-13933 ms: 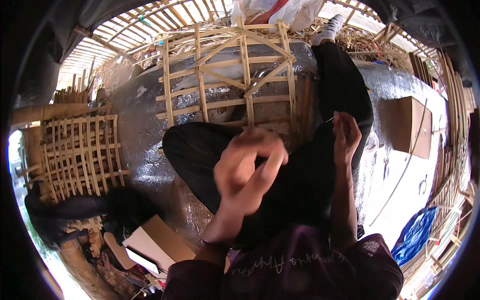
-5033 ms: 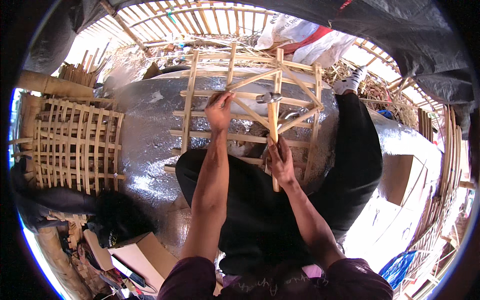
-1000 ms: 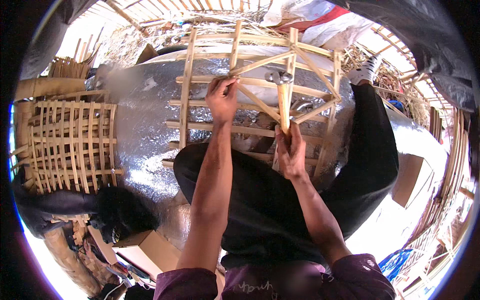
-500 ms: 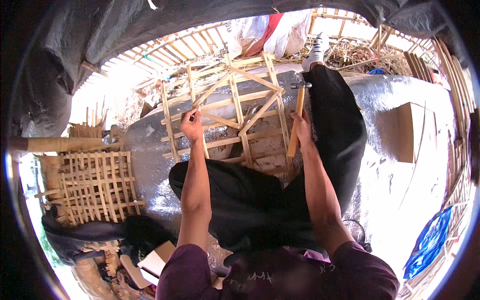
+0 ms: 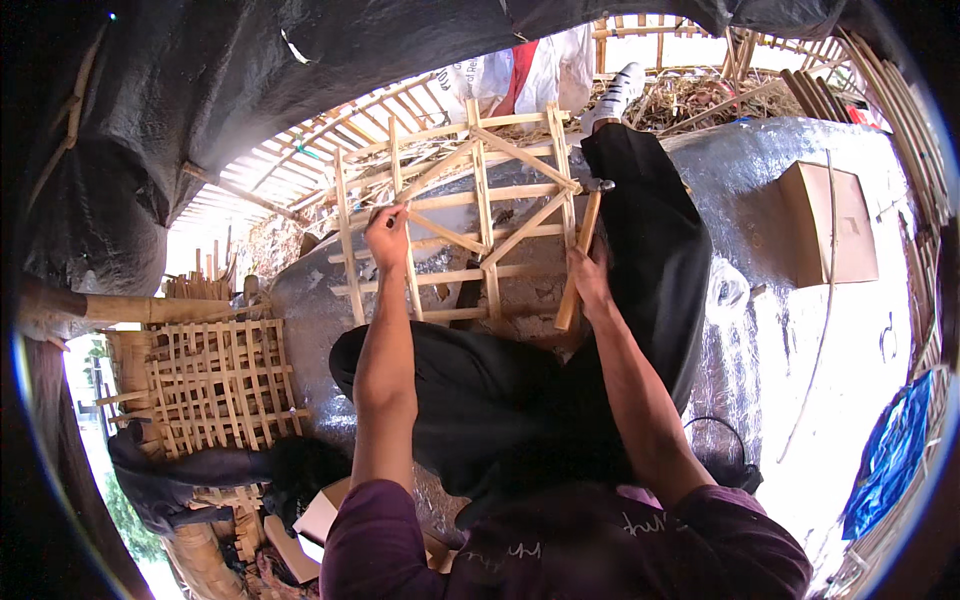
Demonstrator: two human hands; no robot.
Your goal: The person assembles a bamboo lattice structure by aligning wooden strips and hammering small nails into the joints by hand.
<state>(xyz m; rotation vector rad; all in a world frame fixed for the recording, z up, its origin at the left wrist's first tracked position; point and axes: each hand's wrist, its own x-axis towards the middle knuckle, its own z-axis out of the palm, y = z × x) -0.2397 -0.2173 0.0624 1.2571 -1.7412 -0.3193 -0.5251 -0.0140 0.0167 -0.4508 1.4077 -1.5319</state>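
A lattice of thin pale wooden slats (image 5: 487,220) leans over my bent leg, with two diagonal braces meeting near its middle. My left hand (image 5: 386,240) is at the lower end of the upper diagonal, left of the centre, its fingers pinched together against the wood. What lies between those fingertips is too small to make out. My right hand (image 5: 590,275) is wrapped round the wooden handle of a hammer (image 5: 588,222). The hammer stands almost upright, its metal head close to the lattice's right edge, where the two diagonals come together; whether it touches is unclear.
My black-trousered leg (image 5: 655,230) stretches out right of the lattice over shiny silver sheeting (image 5: 745,340). A cardboard box (image 5: 838,225) stands to the right, a blue plastic sheet (image 5: 887,460) beyond it. A woven bamboo panel (image 5: 220,385) is at the left. Dark sheeting (image 5: 250,90) hangs overhead.
My right hand and the hammer have shifted left, bringing the hammer head nearer the lattice's right edge. The left hand stays at the same slat joint. The whole view has turned slightly.
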